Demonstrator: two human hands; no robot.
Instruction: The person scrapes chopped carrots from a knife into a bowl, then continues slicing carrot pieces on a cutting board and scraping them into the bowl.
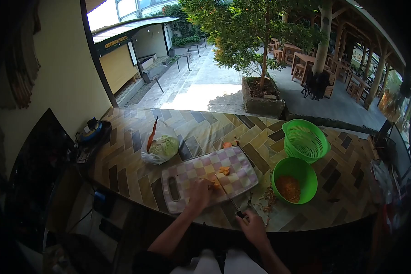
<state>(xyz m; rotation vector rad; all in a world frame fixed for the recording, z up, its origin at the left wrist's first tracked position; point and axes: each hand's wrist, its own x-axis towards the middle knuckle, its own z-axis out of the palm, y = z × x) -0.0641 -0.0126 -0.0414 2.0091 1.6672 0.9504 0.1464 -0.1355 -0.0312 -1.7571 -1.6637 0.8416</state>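
Observation:
My right hand [252,227] is wrapped round the dark handle of a knife [229,197], whose blade slants up and left over the cutting board [194,168]. My left hand [200,194] pinches an orange vegetable piece [215,185], likely carrot, on the board beside the blade. A few more orange pieces [224,170] lie a little farther up. The checkered pink, white and yellow board has a handle slot at its left end. To its right stands a green bowl [308,171] holding finely chopped orange bits [288,188].
A green colander [306,137] stands behind the bowl. A plastic bag with a pale green cabbage [163,147] and a long pointed orange thing [152,134] sits back left. Peelings [269,199] lie between board and bowl; orange scraps [229,144] lie behind the board.

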